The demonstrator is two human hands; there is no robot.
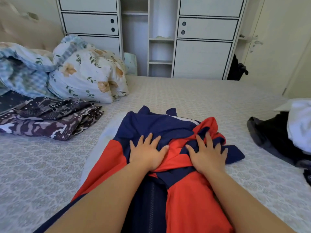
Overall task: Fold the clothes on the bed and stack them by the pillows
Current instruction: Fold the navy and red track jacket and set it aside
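Your left hand [148, 153] and right hand [207, 153] lie flat, fingers spread, pressing the red/navy jacket [168, 148] at centre of the bed [185, 91]; neither grip clamps anything. Folded patterned clothes [48, 117] sit at left beside floral pillow [87, 76]. Dark and white garments [282, 132] piled at right edge.

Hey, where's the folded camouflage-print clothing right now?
In the head view it lies on the bed at the left, just in front of the floral pillow, well left of the red and navy jacket under both hands.
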